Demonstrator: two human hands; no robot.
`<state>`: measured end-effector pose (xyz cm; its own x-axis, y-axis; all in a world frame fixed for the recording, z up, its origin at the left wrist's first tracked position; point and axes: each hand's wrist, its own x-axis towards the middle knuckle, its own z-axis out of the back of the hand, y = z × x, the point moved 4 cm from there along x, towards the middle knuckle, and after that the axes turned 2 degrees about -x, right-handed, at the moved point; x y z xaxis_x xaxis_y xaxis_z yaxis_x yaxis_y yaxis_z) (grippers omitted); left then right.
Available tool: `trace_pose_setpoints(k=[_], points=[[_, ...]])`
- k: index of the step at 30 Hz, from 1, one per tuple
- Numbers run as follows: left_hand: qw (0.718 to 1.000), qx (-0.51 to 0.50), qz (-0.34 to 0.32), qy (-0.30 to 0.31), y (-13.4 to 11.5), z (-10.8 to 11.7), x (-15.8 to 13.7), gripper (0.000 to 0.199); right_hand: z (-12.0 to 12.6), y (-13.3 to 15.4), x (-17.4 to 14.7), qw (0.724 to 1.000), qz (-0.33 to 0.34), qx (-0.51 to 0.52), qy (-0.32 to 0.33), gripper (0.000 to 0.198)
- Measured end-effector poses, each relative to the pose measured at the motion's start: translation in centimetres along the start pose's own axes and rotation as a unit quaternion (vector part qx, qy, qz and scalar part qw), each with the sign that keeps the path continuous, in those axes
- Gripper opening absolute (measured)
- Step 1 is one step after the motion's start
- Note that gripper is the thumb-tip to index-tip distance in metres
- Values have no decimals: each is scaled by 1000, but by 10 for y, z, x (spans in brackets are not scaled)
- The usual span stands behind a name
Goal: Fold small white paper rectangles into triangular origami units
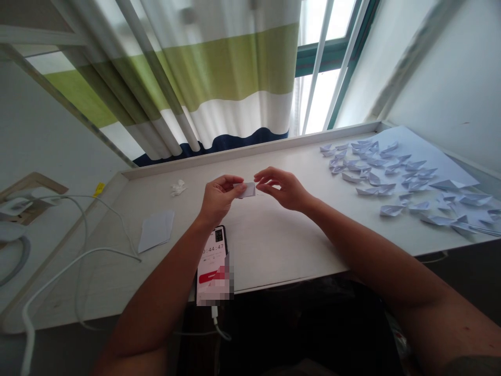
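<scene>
Paper, a small white folded piece, sits pinched between the two hands above the white desk. The left hand grasps it from the left side, thumb and fingers closed on its edge, while the right hand meets it from the right, its fingertips curled in at the piece's upper right corner; whether those right fingertips truly grip the paper or only touch it is hard to tell from this angle. Just below the left wrist, nearer the person, a phone lies flat on the desk with a timer on its screen and a white cable trailing off to the left. Further left of the left fingers lies a small stack of blank paper sheets, and a crumpled white scrap rests just beyond, away from the person. Well to the right of the right hand, many folded paper boats are spread out on a large white sheet. Beyond the fingertips hangs a striped curtain beside the window.
</scene>
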<state>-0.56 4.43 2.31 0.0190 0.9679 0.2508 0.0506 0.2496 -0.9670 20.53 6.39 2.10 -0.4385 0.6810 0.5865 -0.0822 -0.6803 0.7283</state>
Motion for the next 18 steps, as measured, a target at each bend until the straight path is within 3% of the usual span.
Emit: trace_pose_setpoints(k=[9,18], points=[[999,5,6,36,2,-5,-4,35,-2,5,0,999,26,-10,17,9],[999,-16,21,22,4,-10,-4,37,-4,3,0,999,-29,1,13,9]])
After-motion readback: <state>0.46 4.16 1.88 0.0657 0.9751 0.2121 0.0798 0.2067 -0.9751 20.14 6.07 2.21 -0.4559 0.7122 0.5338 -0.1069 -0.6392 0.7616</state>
